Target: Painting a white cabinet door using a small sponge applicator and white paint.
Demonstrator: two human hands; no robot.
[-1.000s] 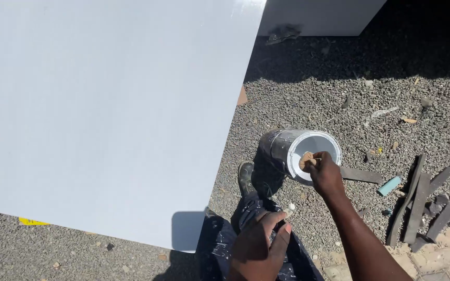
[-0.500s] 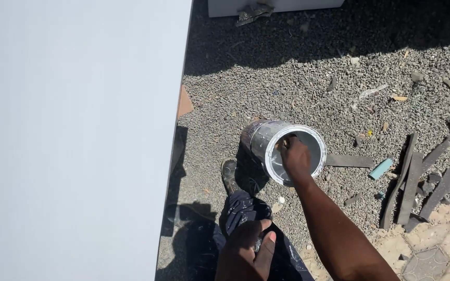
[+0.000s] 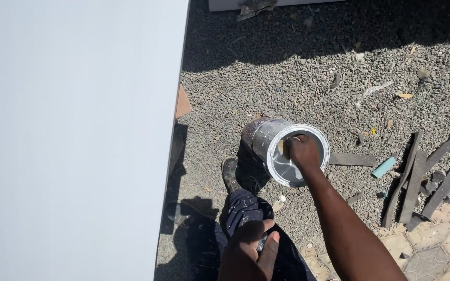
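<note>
The paint can [image 3: 266, 143] stands on the gravel ground [image 3: 298, 67] near the middle of the scene, just right of the big white panel [image 3: 74, 135]. It is a round metal tin with a white-smeared rim and pale paint inside, its dark outer wall streaked. The right hand [image 3: 303, 152] reaches into its mouth, grip closed on a small tan handle [image 3: 282, 147]. The left hand [image 3: 248, 255] rests on the dark trousers [image 3: 238, 208], fingers loosely together, holding nothing visible. Dark wood strips [image 3: 417, 177] lie to the right.
</note>
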